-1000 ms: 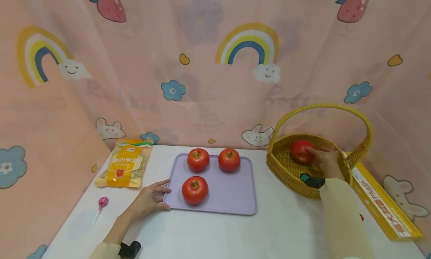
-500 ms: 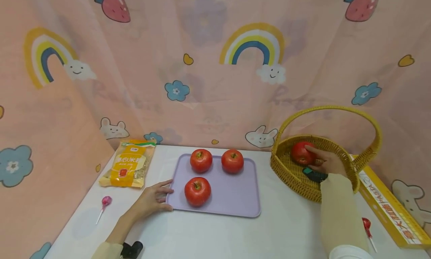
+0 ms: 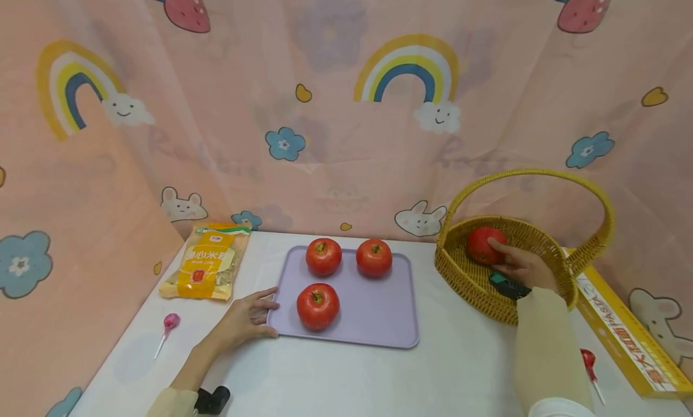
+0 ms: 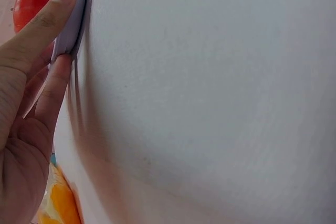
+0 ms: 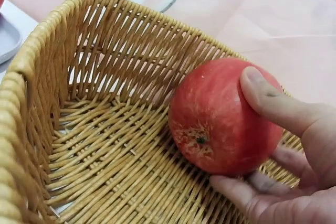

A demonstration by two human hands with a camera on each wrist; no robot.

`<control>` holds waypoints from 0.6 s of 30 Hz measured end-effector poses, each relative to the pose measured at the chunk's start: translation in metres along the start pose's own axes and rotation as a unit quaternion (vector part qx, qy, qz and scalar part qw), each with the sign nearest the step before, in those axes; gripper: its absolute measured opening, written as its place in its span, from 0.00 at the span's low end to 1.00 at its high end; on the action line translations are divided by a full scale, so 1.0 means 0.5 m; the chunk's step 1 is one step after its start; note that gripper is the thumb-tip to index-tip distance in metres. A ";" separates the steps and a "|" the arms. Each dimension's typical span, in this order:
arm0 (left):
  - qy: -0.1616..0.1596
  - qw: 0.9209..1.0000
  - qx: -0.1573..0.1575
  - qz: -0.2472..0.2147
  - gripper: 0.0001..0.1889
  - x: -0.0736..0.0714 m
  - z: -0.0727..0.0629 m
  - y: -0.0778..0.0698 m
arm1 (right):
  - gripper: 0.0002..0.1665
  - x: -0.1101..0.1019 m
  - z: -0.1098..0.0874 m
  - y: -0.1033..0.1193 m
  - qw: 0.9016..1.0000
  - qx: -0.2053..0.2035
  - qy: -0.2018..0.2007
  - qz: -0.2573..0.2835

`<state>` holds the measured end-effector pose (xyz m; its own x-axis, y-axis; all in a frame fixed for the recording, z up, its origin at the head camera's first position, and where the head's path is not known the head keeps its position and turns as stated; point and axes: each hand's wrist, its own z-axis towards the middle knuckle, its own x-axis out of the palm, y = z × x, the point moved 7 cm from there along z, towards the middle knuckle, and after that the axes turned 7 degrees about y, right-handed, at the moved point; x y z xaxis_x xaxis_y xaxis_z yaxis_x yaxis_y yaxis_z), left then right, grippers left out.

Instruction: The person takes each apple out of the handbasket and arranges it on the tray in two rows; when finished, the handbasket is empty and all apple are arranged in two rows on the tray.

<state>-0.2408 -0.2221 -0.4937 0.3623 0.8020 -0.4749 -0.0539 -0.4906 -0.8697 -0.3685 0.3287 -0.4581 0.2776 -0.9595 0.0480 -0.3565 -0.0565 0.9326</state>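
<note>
My right hand (image 3: 524,265) is inside the wicker basket (image 3: 476,296), gripping a red apple (image 5: 218,116) with the thumb on top and fingers underneath. In the right wrist view the apple shows its brownish end, close to the woven wall. At the left, my left hand (image 3: 242,321) holds the near left corner of a lilac tray (image 3: 368,315), thumb at the front edge and fingers along the side. On that tray sit three red apples: one at the back left (image 3: 323,257), another at the back right (image 3: 373,258) and a third at the front left (image 3: 317,307).
Left of the tray lies a yellow food packet (image 3: 207,262), with a pink lollipop (image 3: 169,327) nearer me. A yellow pasta box (image 3: 630,336) lies right of the basket, beside a red lollipop (image 3: 590,366). The basket's tall handle (image 3: 533,171) arches above my right hand.
The head view has shifted slightly, bringing the red lollipop into sight. My right hand stays on the apple in the basket, its grip slightly adjusted. My left hand keeps its place at the tray.
</note>
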 end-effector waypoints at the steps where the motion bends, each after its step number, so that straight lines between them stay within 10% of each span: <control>1: 0.000 1.000 0.000 0.002 0.30 0.000 0.000 0.000 | 0.39 -0.001 0.005 -0.004 1.000 0.020 0.000 0.020; 8: -0.003 1.000 -0.013 0.007 0.31 -0.001 0.003 0.002 | 0.57 -0.010 0.011 -0.012 0.997 0.069 -0.014 -0.010; 18: 0.001 1.000 -0.006 0.010 0.29 -0.001 0.003 -0.003 | 0.58 -0.021 -0.004 -0.008 0.996 0.031 -0.056 -0.061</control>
<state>-0.2422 -0.2215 -0.4922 0.3627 0.7913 -0.4922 -0.0493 -0.5111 -0.8581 -0.3682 0.3395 -0.4616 0.2225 -0.9690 -0.1074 -0.3821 -0.1880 0.9048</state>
